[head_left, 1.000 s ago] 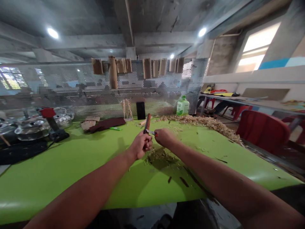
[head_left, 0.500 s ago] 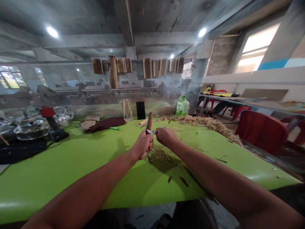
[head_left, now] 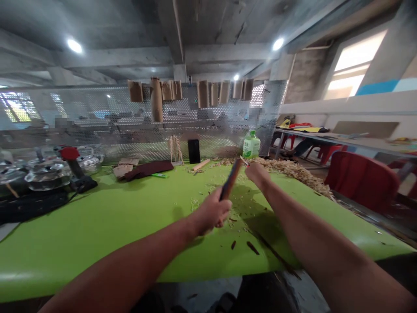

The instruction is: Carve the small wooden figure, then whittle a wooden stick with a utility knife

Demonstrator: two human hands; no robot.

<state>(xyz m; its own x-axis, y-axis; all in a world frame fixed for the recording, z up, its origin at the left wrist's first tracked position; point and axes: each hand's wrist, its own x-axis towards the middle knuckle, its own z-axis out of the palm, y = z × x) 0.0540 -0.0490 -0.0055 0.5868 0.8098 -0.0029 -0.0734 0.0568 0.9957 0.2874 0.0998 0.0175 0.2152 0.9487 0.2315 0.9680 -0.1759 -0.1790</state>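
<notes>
My left hand is closed round the near end of a brown strip of wood with a dark side face. The strip slants up and away to the right above the green table. In my closed right hand is a small knife, of which only the bright blade and a bit of red by the fingers show. Its blade is at the far tip of the strip; whether it touches cannot be made out. Thin shavings and dark bark slivers lie below my hands.
A heap of shavings runs along the right edge. At the back stand a green bottle and a black phone-like slab, near a pale wood stick. Left are a dark red sheet, a red-topped tool and glass pots.
The knife has moved up the strip from near my left hand to the far tip. My right hand moved away to the right; my left hand came nearer and right, tilting the strip right.
</notes>
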